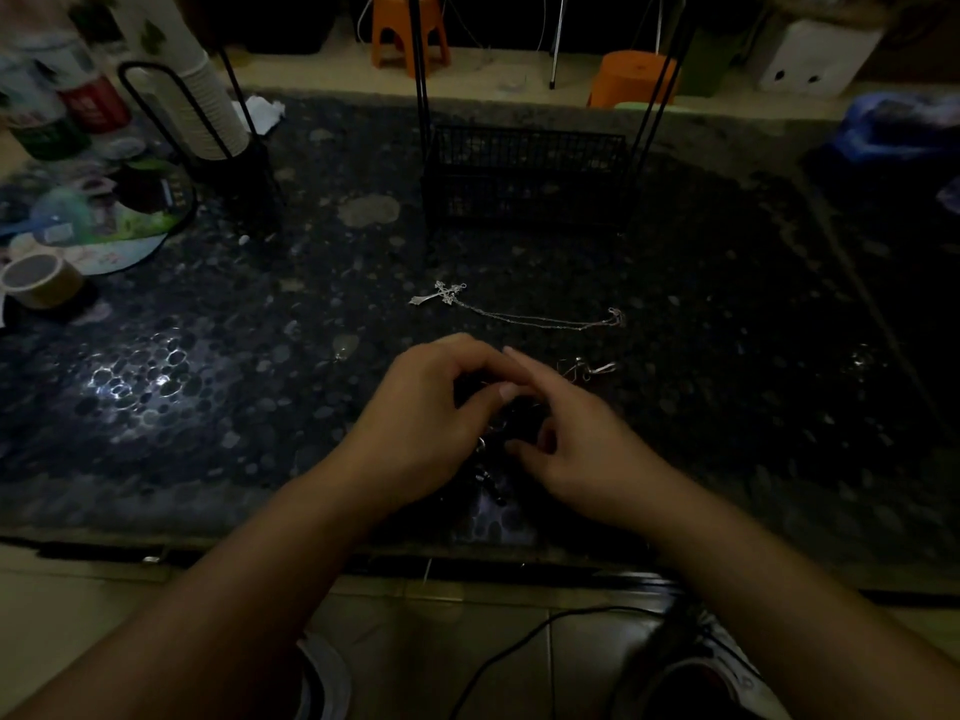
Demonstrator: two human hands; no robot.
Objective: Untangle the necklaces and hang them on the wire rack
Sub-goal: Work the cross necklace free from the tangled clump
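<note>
Two hands, left (pixel 415 433) and right (pixel 576 449), pinching dark tangled necklaces (pixel 493 459) at lower centre; cross necklace (pixel 447 294) above; wire rack (pixel 524 174) at upper centre.

Silver cross necklace (pixel 519 310) flat on dark tabletop, chain stretched rightward, apart from rest. Dark tangled necklaces (pixel 493 459) bunched near table's front edge. Black wire rack (pixel 524 174) upright behind.
</note>
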